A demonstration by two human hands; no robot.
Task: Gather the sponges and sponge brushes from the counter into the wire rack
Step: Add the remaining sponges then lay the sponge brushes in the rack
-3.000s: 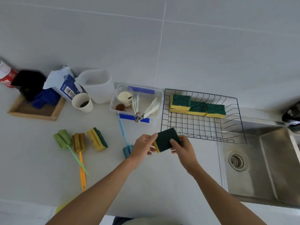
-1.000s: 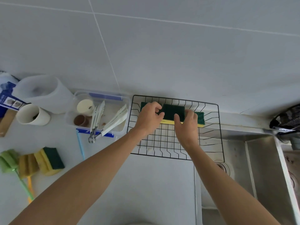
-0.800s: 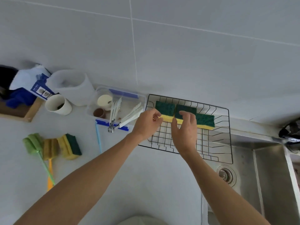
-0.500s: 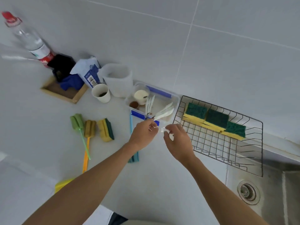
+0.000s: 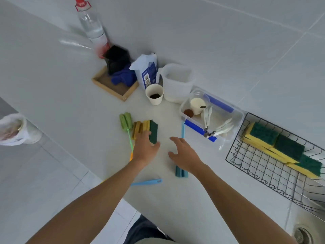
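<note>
Left hand [image 5: 146, 148] reaches the sponge [image 5: 152, 131] on the table, grip open, seemingly just touching; right hand [image 5: 184, 153] hovers open, empty. Next: pinch it, carry to rack [image 5: 263, 171].

Wire rack [image 5: 274, 166]: rt side cut by frame edge. Sponge row [image 5: 281, 148] in it: far end blurred.
Orange sponge brush [image 5: 136, 128]: handle mostly hidden under left hand [image 5: 144, 150].
Blue sponge brush [image 5: 182, 170]: mid-handle covered by right hand [image 5: 184, 154].
Spray bottle [image 5: 91, 27]: top cropped, label smeared.
Drain [image 5: 303, 235]: partly out of frame.
</note>
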